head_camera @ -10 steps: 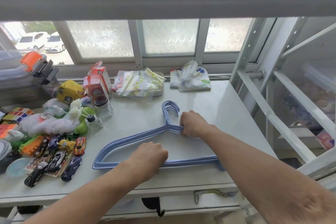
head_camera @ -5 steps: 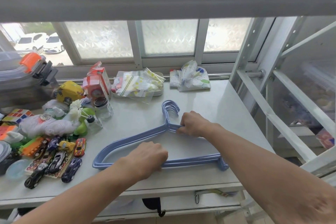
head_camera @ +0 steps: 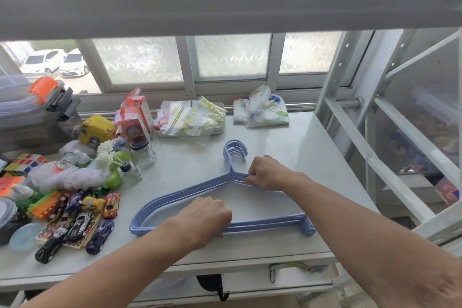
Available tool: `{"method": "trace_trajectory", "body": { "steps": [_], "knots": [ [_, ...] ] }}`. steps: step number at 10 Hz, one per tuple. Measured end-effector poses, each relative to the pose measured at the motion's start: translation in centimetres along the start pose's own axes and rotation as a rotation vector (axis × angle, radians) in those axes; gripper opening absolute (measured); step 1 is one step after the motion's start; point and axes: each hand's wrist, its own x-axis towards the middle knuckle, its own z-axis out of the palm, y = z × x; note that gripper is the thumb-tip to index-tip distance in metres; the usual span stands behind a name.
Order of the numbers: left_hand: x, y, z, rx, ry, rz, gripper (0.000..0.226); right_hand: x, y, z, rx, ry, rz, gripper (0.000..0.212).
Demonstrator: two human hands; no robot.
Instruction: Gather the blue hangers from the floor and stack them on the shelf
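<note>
I observe the hangers [head_camera: 190, 189] lying flat in a stack on the shelf [head_camera: 312, 152], hooks pointing away from me. My left hand [head_camera: 205, 217] is closed over the bottom bars near their middle. My right hand [head_camera: 268, 172] pinches the upper arms just right of the necks. Toy cars [head_camera: 82, 220] lie well left of my left hand.

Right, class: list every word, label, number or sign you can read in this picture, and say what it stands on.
None can be read.
Yellow pouch: printed badges, too blurred.
Red and white box: print too small.
Parked car outside: plate blurred.
Blue hangers: no markings visible.
</note>
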Motion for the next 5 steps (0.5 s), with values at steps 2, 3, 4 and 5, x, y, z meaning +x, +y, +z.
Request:
{"method": "trace_trajectory", "body": {
  "steps": [2, 3, 4, 5],
  "knots": [
    [-0.3, 0.1, 0.3, -0.013, 0.014, 0.001, 0.008, 0.3, 0.1, 0.5, -0.040, 0.004, 0.007, 0.049],
    [-0.3, 0.0, 0.2, -0.019, 0.019, 0.009, 0.007, 0.3, 0.5, 0.6, -0.052, 0.013, -0.008, 0.049],
    [-0.5, 0.4, -0.1, -0.035, 0.019, 0.001, 0.014, 0.2, 0.2, 0.7, -0.072, 0.008, -0.017, 0.044],
    [-0.7, -0.3, -0.8, -0.091, 0.053, -0.041, 0.028, 0.1, 0.4, 0.3, -0.063, -0.001, -0.033, 0.037]
  ]
}}
